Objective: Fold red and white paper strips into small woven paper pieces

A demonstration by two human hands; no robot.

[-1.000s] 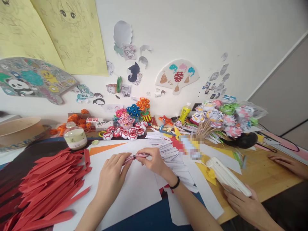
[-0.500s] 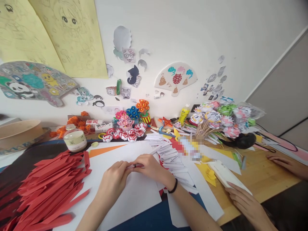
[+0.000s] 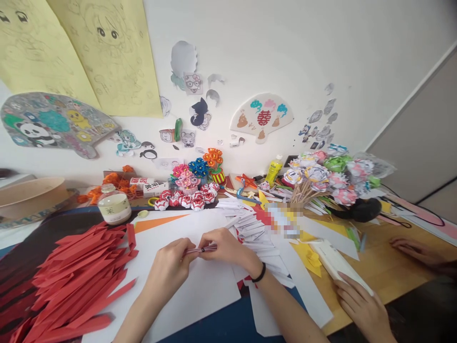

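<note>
Your left hand [image 3: 174, 263] and right hand [image 3: 224, 247] are close together, each clamped on one end of a slim bundle [image 3: 194, 250] of red-and-white strips. The bundle is over the white sheet [image 3: 200, 295], lying nearly level between your fingers — whether it touches the paper, you cannot tell from here. A dark tie [image 3: 203, 249] circles it near your right fingertips. Your right wrist wears a black band [image 3: 263, 272].

To your left is a heap of red strips [image 3: 78, 276], partly over the sheet's edge. Folded white strips [image 3: 252, 231] lie just beyond and to the right of your right hand. Past the sheet stand a jar [image 3: 114, 209] of pale stuff, its small lid [image 3: 143, 214] beside it, and a cluster of red-and-white flowers [image 3: 197, 202] lies near the back of the table. Behind those are blue flowers [image 3: 198, 167] and orange flowers [image 3: 213, 159], with a yellow bottle [image 3: 274, 170] farther right, near a big bouquet [image 3: 317, 176].

On your right — well apart from your own — another person's hand [image 3: 364, 299] rests on a white case [image 3: 339, 264], and one more hand [image 3: 412, 251] lies on the wood [image 3: 403, 278].
</note>
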